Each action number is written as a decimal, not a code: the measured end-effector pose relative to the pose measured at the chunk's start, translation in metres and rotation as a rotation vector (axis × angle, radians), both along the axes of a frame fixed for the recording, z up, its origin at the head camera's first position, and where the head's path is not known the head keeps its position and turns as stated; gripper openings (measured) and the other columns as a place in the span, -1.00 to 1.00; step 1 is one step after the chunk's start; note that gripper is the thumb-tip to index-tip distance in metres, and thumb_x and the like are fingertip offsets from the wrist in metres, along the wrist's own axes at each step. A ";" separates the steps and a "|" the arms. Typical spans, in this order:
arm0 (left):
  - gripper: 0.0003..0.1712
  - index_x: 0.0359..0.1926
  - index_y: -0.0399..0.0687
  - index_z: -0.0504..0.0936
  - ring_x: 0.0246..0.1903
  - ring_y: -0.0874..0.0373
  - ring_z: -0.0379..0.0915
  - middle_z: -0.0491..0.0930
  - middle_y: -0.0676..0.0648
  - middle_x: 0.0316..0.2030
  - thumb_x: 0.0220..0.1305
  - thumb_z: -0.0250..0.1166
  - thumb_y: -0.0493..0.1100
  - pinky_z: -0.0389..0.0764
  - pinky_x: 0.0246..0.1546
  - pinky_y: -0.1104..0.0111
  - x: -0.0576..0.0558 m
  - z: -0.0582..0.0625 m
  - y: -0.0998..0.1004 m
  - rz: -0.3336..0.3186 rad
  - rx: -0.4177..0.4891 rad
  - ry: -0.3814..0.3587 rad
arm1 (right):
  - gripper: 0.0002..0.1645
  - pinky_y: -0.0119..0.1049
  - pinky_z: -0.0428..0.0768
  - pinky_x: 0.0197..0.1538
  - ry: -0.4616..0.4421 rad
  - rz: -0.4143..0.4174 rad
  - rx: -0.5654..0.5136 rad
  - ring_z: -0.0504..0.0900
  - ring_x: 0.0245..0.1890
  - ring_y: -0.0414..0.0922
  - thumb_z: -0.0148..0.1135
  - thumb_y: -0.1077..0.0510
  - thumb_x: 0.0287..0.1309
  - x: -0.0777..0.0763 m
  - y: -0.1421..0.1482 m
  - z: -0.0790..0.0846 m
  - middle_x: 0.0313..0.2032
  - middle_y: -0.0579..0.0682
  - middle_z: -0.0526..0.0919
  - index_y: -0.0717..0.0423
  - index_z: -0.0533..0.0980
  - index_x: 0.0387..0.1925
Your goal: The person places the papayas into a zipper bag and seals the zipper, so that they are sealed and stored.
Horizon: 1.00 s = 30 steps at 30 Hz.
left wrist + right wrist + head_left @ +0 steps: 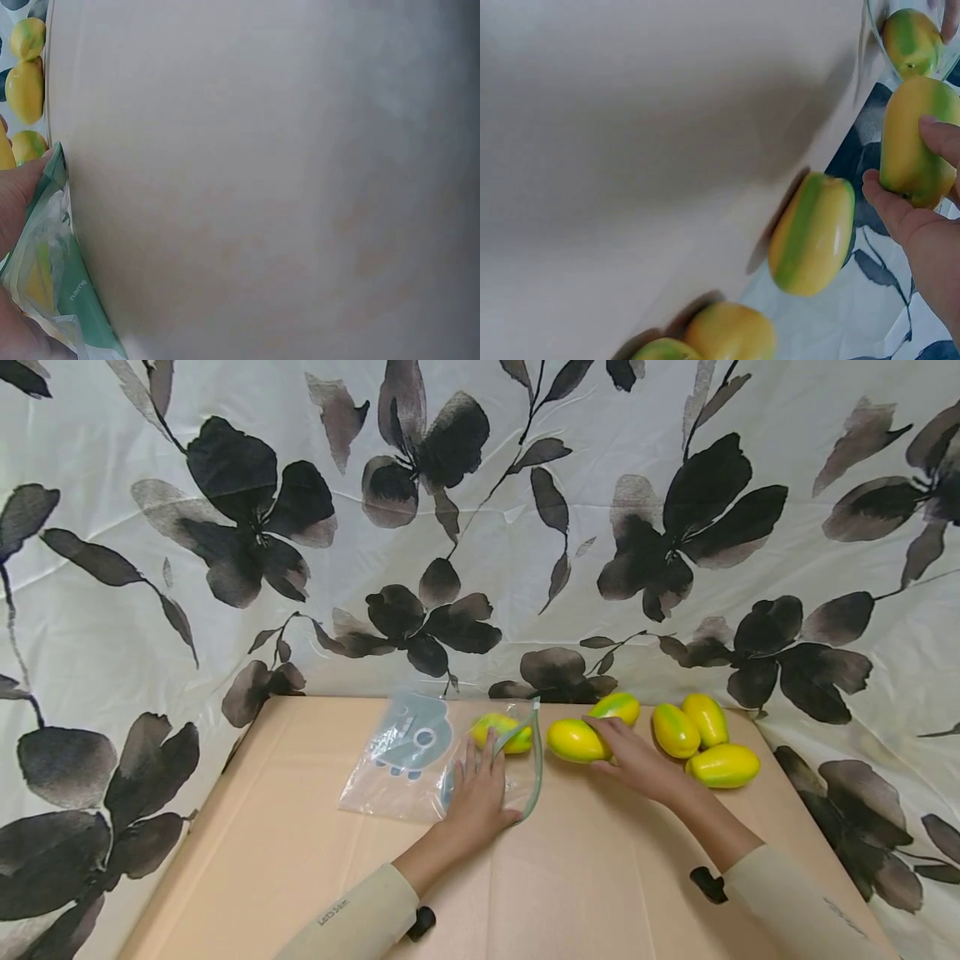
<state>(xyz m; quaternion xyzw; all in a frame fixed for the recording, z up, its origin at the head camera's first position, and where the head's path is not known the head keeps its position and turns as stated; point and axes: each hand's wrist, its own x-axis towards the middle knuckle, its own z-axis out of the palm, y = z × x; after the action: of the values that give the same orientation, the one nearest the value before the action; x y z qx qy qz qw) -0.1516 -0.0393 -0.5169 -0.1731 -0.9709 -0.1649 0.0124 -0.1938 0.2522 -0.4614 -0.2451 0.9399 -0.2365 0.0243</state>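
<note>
A clear zip bag [378, 785] with a blue cartoon animal print and a green rim lies on the cardboard surface, its mouth gaping to the right. My left hand [474, 793] holds the bag near that mouth, fingers spread over the upper sheet and thumb at the rim. Inside the bag is a yellow-green mango [516, 742], seen through the plastic. Just right of the mouth, my right hand [633, 758] grips another mango [915, 139] between thumb and fingers. Right behind it sits a further mango [617, 706], partly hidden.
Three more mangoes, one lying crosswise [723, 766], one striped [675, 731] and one at the back [705, 720], cluster to the right of my right hand. The cardboard surface [570, 877] ends at a floral cloth [525, 568] behind and at both sides.
</note>
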 end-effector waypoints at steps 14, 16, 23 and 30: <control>0.31 0.55 -0.27 0.20 0.59 -0.42 -0.28 -0.29 -0.21 0.67 -0.05 0.63 0.25 0.13 0.43 -0.37 0.000 0.002 0.003 -0.001 -0.025 0.005 | -0.07 0.24 0.42 0.39 -0.063 0.030 -0.008 0.45 0.34 0.29 0.45 0.22 0.22 -0.013 -0.021 -0.001 0.35 0.36 0.38 0.30 0.18 0.50; 0.29 0.55 -0.26 0.22 0.60 -0.42 -0.29 -0.30 -0.20 0.67 -0.05 0.63 0.25 0.14 0.43 -0.37 0.000 0.002 0.003 -0.001 -0.033 0.011 | -0.08 0.23 0.43 0.39 -0.077 0.017 -0.016 0.46 0.33 0.27 0.46 0.21 0.22 -0.014 -0.023 -0.001 0.35 0.35 0.40 0.33 0.18 0.46; 0.28 0.54 -0.23 0.23 0.59 -0.44 -0.30 -0.33 -0.18 0.67 -0.05 0.63 0.25 0.15 0.42 -0.37 -0.001 0.000 0.004 -0.017 -0.045 0.035 | -0.19 0.17 0.46 0.37 -0.106 -0.004 -0.029 0.50 0.25 0.19 0.46 0.20 0.21 -0.017 -0.033 -0.006 0.26 0.31 0.45 0.34 0.25 0.35; 0.28 0.56 -0.20 0.20 0.59 -0.43 -0.29 -0.32 -0.18 0.67 -0.02 0.62 0.24 0.14 0.42 -0.38 0.000 0.001 0.004 -0.024 -0.036 0.039 | -0.23 0.18 0.49 0.35 -0.036 0.005 -0.027 0.49 0.21 0.19 0.46 0.11 0.24 -0.017 -0.043 -0.014 0.21 0.30 0.44 0.31 0.31 0.33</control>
<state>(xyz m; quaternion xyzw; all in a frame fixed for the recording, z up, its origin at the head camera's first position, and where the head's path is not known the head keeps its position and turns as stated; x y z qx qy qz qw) -0.1520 -0.0356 -0.5163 -0.1879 -0.9712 -0.1442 0.0261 -0.2108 0.2089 -0.4754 -0.2435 0.9354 -0.2535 0.0385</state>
